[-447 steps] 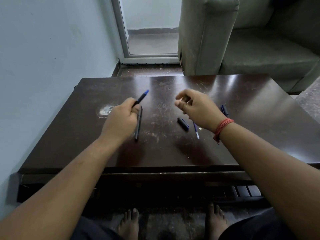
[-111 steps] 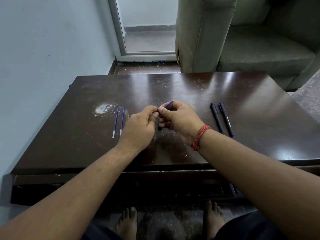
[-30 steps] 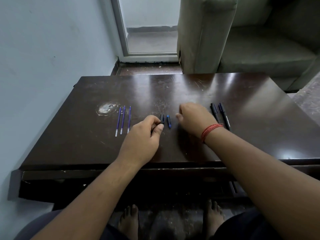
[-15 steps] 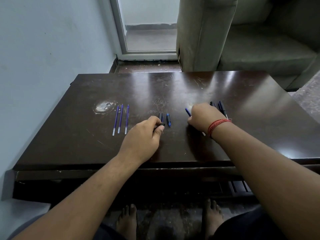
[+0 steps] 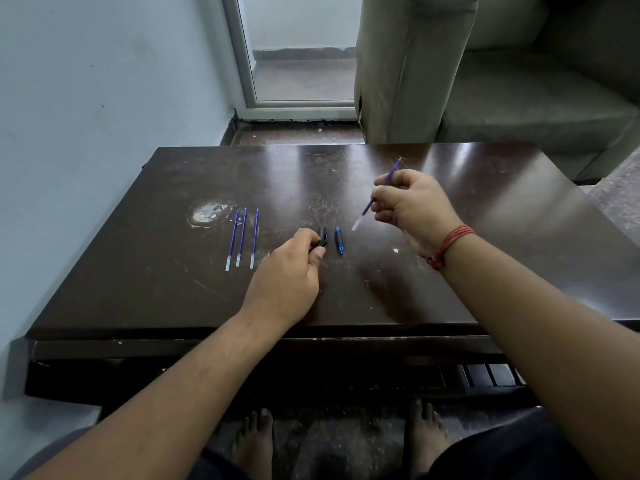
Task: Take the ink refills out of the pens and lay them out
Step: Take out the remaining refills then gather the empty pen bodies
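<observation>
1. Risk: the refill is pinched aloft in the right hand, tilted, well apart from the row. If released early, it could roll across the glossy table.
2. Risk: the laid refills could be knocked out of line if the fourth is set down carelessly beside them.
3. The left hand is curled round a black pen part; a blue-tipped pen piece lies just beside it.
4. Appearance: each refill is a thin blue tube with a pale end. Three lie parallel, apparently not touching.
</observation>
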A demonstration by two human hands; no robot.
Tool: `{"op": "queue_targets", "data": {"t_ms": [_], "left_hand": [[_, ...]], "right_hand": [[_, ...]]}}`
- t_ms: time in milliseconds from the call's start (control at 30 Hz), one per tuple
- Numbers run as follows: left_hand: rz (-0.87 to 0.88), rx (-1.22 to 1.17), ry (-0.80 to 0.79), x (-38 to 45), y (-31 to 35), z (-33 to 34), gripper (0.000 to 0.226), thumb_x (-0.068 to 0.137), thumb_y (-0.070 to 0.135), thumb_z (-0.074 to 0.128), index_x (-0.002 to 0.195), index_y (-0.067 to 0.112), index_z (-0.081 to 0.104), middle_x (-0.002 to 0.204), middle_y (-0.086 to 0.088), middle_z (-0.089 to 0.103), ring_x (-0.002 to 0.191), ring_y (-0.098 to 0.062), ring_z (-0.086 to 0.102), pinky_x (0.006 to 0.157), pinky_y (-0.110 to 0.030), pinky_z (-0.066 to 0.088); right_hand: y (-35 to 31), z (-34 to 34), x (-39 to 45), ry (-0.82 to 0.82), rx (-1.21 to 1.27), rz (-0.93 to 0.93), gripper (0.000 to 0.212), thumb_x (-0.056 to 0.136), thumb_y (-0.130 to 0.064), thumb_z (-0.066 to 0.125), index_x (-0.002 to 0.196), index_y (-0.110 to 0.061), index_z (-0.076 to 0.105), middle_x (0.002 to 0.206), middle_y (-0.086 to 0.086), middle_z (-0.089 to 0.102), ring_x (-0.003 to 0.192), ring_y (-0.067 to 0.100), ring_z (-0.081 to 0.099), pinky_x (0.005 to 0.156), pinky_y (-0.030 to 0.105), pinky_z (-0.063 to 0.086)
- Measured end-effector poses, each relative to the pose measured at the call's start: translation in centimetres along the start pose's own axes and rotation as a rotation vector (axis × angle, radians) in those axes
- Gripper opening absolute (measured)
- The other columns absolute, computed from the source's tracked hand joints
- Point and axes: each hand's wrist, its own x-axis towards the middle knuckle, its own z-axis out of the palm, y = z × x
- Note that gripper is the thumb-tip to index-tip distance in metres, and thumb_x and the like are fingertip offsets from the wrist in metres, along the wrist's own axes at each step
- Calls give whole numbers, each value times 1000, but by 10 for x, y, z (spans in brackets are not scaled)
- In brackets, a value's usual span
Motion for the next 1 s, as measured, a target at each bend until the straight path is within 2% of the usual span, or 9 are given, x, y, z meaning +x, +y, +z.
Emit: {"op": "queue_targets", "data": {"t_ms": [67, 167, 433, 567, 667, 1000], "left_hand": [[-4, -17, -1, 0, 1, 1, 10, 104, 23, 45, 105, 18, 53, 78, 6, 56, 69, -15, 54, 62, -39, 45], [-5, -36, -13, -1, 3, 3, 8, 104, 20, 44, 105, 19, 52, 79, 7, 55, 69, -13, 53, 59, -34, 41], [-1, -37, -22, 0, 2, 1, 7, 103, 18, 45, 103, 18, 51, 82, 4, 57, 69, -12, 53, 57, -29, 38], [-17, -78, -26, 1, 2, -1, 8, 103, 16, 45, 101, 17, 53, 81, 3, 60, 73, -16, 58, 65, -41, 50], [-19, -87, -16, 1, 2, -1, 7, 102, 16, 46, 100, 17, 53, 80, 4, 63, 75, -17, 61, 71, -46, 52], [-21, -126, 42, 2, 2, -1, 10, 102, 16, 47, 95, 20, 54, 75, 9, 67, 68, -7, 59, 66, -37, 50]], "right_hand": [[-2, 3, -5, -9, 199, 28, 10, 91, 6, 59, 88, -3, 60, 75, 11, 60, 58, 15, 61, 57, 25, 56], [1, 8, -11, -36, 292, 57, 9, 92, 7, 58, 88, -1, 59, 78, 13, 60, 60, 17, 63, 60, 27, 58], [4, 23, -22, -133, 230, 61, 10, 93, 6, 57, 88, -2, 61, 78, 12, 62, 64, 18, 65, 64, 28, 60], [2, 21, -23, -136, 224, 60, 9, 92, 6, 58, 90, -2, 62, 79, 12, 64, 66, 19, 66, 65, 29, 59], [2, 21, -24, -146, 260, 66, 10, 92, 7, 57, 89, -2, 61, 78, 13, 63, 65, 19, 66, 65, 30, 60], [7, 22, -25, -191, 267, 86, 9, 92, 7, 58, 94, -1, 61, 85, 15, 66, 69, 20, 67, 67, 30, 59]]}}
